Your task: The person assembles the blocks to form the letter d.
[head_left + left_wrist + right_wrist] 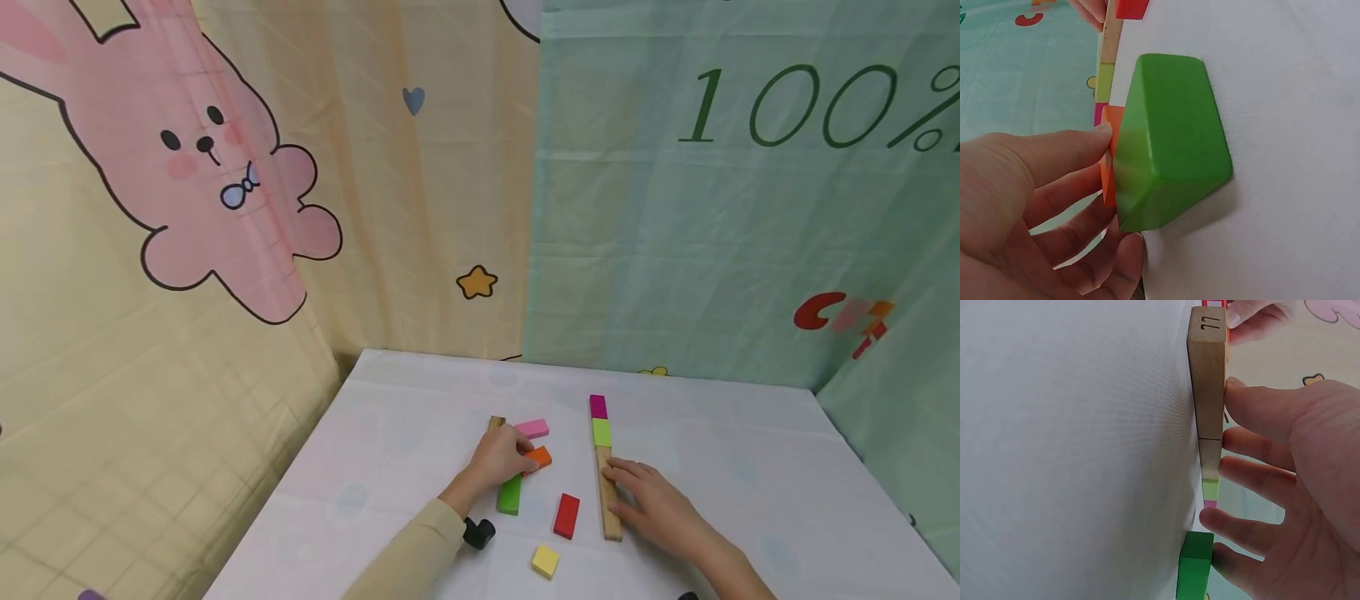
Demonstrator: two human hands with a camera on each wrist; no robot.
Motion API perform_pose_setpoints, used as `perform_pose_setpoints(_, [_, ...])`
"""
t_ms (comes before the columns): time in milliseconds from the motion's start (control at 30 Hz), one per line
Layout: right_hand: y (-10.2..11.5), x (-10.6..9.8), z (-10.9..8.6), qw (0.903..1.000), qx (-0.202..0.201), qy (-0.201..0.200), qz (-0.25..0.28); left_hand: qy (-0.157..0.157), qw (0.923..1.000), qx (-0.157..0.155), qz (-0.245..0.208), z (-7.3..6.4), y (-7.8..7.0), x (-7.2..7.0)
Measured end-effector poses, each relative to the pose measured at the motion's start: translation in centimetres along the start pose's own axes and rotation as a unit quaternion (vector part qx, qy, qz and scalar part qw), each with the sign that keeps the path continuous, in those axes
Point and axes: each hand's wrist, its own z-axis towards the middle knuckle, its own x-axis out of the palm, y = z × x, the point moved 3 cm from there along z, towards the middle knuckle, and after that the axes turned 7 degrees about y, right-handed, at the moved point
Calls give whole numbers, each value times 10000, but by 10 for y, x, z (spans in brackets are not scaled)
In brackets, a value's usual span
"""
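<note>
My left hand [497,460] pinches an orange block [541,457] between thumb and fingers. A green block [509,497] lies just under that hand, large in the left wrist view. By its knuckles are a pink block [532,428] and a plain wooden block [497,422], partly covered. My right hand [663,508] touches the side of a straight row with thumb and extended fingers. The row has natural wooden blocks [608,492] at the near end, then a lime block [602,432] and a magenta block [597,407]. Another green block [1195,565] sits by the right fingers in the right wrist view.
Between the hands lies a red block [566,516], with a yellow block [545,562] nearer the front. The white tabletop [750,450] ends at a hanging curtain [675,250] behind. A black wrist device [478,533] is on the left wrist.
</note>
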Motion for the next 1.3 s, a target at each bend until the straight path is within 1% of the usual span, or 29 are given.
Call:
perform_pose_setpoints(100, [1, 0, 0, 10000, 11, 6, 38, -14, 9999, 28, 100, -2, -4, 0])
perform_pose_setpoints(233, [2, -1, -1, 10000, -3, -9, 55, -9, 9999, 110, 126, -2, -6, 0])
perform_pose_setpoints(433, [0, 0, 0, 9999, 44, 79, 60, 35, 9998, 198, 84, -2, -7, 2])
perform_pose_setpoints(633, [-3, 0, 3, 10000, 96, 27, 8, -37, 9993, 373, -43, 2, -9, 5])
perform_pose_setpoints(800, [-3, 2, 4, 9999, 70, 60, 62, -106, 9995, 291, -19, 5, -10, 6])
perform_pose_setpoints(967, [-4, 3, 3, 10000, 72, 49, 48, -133, 9995, 257, -80, 9, -14, 5])
perform_pose_setpoints(1200, [-4, 2, 3, 10000, 9, 2, -52, -14, 9996, 240, -139, 13, -19, 4])
perform_pose_setpoints(1300, [-5, 2, 3, 10000, 12, 2, -90, 67, 9991, 395, -154, 14, -24, 4])
